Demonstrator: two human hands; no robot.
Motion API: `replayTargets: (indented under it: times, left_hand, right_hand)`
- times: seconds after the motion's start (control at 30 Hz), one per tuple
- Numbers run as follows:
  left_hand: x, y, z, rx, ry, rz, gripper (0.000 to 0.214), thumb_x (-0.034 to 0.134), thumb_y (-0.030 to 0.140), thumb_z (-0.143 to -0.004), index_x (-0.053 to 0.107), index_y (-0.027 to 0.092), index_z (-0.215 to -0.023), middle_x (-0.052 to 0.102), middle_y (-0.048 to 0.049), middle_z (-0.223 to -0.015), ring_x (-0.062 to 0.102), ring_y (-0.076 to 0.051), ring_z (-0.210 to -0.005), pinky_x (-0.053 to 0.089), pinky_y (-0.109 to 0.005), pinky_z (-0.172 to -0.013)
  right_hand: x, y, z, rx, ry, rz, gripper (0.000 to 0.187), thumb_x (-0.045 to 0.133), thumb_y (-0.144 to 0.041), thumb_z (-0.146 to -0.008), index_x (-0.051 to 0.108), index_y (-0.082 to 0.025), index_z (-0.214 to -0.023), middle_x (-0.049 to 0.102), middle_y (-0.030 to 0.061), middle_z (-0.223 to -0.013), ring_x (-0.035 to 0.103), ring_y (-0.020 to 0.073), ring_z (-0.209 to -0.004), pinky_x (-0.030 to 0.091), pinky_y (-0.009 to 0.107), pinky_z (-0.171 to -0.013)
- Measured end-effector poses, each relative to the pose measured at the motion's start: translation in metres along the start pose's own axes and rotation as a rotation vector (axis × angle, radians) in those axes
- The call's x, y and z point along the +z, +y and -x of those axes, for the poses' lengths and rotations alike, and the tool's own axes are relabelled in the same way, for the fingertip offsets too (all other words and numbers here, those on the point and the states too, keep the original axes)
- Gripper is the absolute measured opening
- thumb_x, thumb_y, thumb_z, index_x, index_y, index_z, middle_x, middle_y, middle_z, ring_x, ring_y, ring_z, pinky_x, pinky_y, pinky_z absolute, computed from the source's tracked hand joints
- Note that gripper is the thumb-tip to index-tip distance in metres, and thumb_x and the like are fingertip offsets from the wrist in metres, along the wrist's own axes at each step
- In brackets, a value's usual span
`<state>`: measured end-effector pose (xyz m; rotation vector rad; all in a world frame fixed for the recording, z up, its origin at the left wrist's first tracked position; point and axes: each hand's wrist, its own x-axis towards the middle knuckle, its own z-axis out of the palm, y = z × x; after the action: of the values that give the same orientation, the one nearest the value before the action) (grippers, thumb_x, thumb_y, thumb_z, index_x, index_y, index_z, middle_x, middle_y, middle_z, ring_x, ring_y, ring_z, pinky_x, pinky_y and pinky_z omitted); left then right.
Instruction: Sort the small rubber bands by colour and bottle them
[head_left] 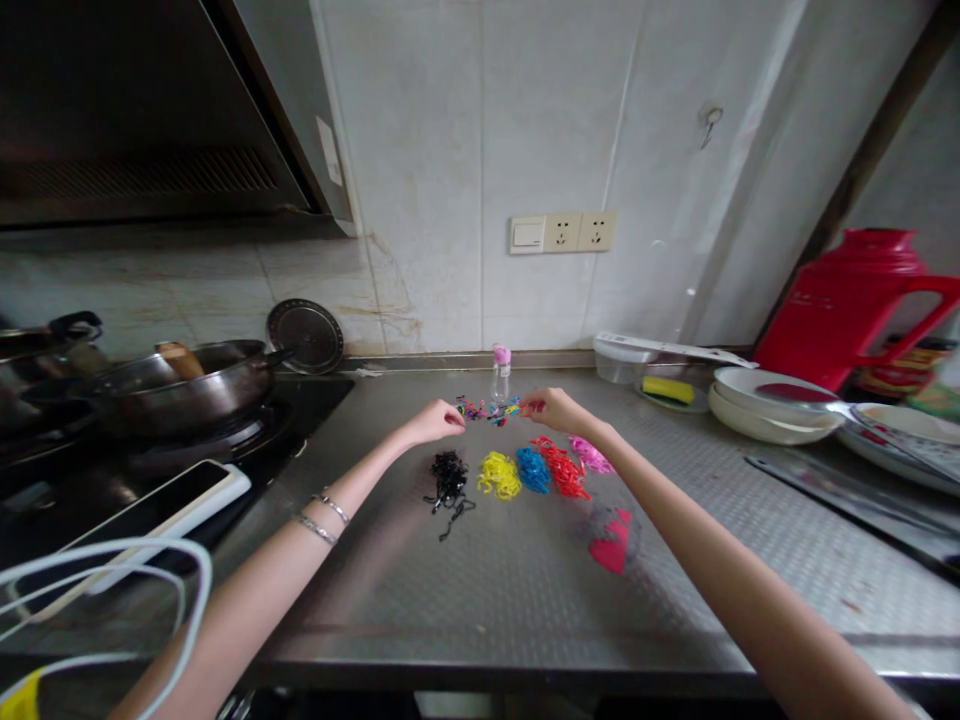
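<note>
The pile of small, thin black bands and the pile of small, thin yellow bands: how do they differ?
The pile of small, thin black bands is dark, while the pile of small, thin yellow bands is bright. The black pile trails loose strands toward the counter's near edge; the yellow pile is more compact. The black pile ends the row at left; the yellow sits just right of it. Both lie on the grey metal counter.

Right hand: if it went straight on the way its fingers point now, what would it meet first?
The right hand would likely meet the mixed-colour pile just ahead; whether they touch is unclear.
</note>
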<state>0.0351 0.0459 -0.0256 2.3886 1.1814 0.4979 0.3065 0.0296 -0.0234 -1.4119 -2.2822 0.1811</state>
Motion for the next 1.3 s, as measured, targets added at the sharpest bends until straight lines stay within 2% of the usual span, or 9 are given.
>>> replayTargets:
  times: [0.13,0.3,0.5,0.67,0.93,1.03,1.17,1.3]
  left_hand:
    - [0.014,0.012,-0.022,0.062,0.08,-0.168,0.021,0.054,0.024,-0.07,0.069,0.014,-0.081,0.068,-0.0065,-0.081,0.059,-0.016,-0.072,0.04,-0.024,-0.067]
    - [0.027,0.028,-0.041,0.058,0.103,-0.308,0.022,0.054,0.029,-0.072,0.069,0.019,-0.083,0.066,-0.0065,-0.086,0.058,-0.018,-0.077,0.04,-0.024,-0.066]
    - [0.046,0.039,-0.05,0.093,0.091,-0.423,0.021,0.053,0.03,-0.072,0.068,0.021,-0.084,0.063,-0.0062,-0.09,0.058,-0.018,-0.081,0.042,-0.024,-0.069]
    - [0.058,0.039,-0.057,0.077,0.09,-0.459,0.021,0.049,0.024,-0.074,0.068,0.017,-0.081,0.063,-0.0095,-0.09,0.059,-0.019,-0.082,0.043,-0.027,-0.072]
    - [0.058,0.044,-0.063,0.038,0.111,-0.374,0.023,0.046,0.017,-0.074,0.069,0.013,-0.073,0.065,-0.0106,-0.077,0.059,-0.018,-0.074,0.042,-0.026,-0.07]
    - [0.058,0.049,-0.063,0.104,0.121,-0.284,0.022,0.048,0.021,-0.074,0.07,0.014,-0.073,0.066,-0.0077,-0.076,0.058,-0.017,-0.073,0.041,-0.025,-0.07]
    - [0.063,0.064,-0.06,0.259,0.133,-0.183,0.021,0.05,0.022,-0.074,0.07,0.015,-0.076,0.066,-0.005,-0.079,0.057,-0.015,-0.073,0.04,-0.023,-0.07]
    - [0.073,0.082,-0.054,0.341,0.06,-0.132,0.019,0.054,0.022,-0.072,0.07,0.016,-0.08,0.066,-0.0038,-0.078,0.056,-0.013,-0.073,0.04,-0.022,-0.07]
  right_hand:
    - [-0.011,0.001,0.031,-0.005,-0.053,-0.031,0.035,0.048,-0.009,-0.063,0.066,-0.016,-0.093,0.066,0.0023,-0.072,0.056,0.0112,-0.063,0.04,0.018,-0.06]
    - [-0.019,0.003,0.06,-0.026,-0.109,-0.069,0.034,0.047,-0.007,-0.06,0.068,-0.017,-0.085,0.067,0.0033,-0.079,0.057,0.0125,-0.069,0.042,0.019,-0.063]
    - [-0.025,0.006,0.074,-0.025,-0.093,-0.08,0.033,0.047,-0.007,-0.062,0.068,-0.018,-0.085,0.067,0.0031,-0.079,0.058,0.0132,-0.07,0.043,0.02,-0.065]
    - [-0.028,0.012,0.082,0.005,-0.073,-0.091,0.031,0.048,-0.008,-0.064,0.069,-0.017,-0.086,0.068,0.0044,-0.081,0.059,0.0138,-0.071,0.043,0.021,-0.066]
    - [-0.033,0.018,0.09,0.058,-0.037,-0.074,0.026,0.05,-0.013,-0.067,0.069,-0.018,-0.084,0.068,0.0041,-0.081,0.059,0.0141,-0.073,0.044,0.022,-0.068]
    - [-0.036,0.024,0.09,0.048,-0.01,-0.073,0.025,0.049,-0.014,-0.067,0.068,-0.018,-0.083,0.068,0.0031,-0.081,0.059,0.0136,-0.073,0.044,0.021,-0.069]
    - [-0.04,0.028,0.087,0.038,0.038,-0.076,0.024,0.049,-0.015,-0.068,0.068,-0.016,-0.082,0.068,0.0035,-0.079,0.059,0.0135,-0.071,0.044,0.021,-0.068]
    - [-0.039,0.029,0.083,0.054,0.058,-0.076,0.023,0.049,-0.016,-0.069,0.068,-0.016,-0.08,0.068,0.0036,-0.078,0.059,0.0135,-0.071,0.044,0.021,-0.067]
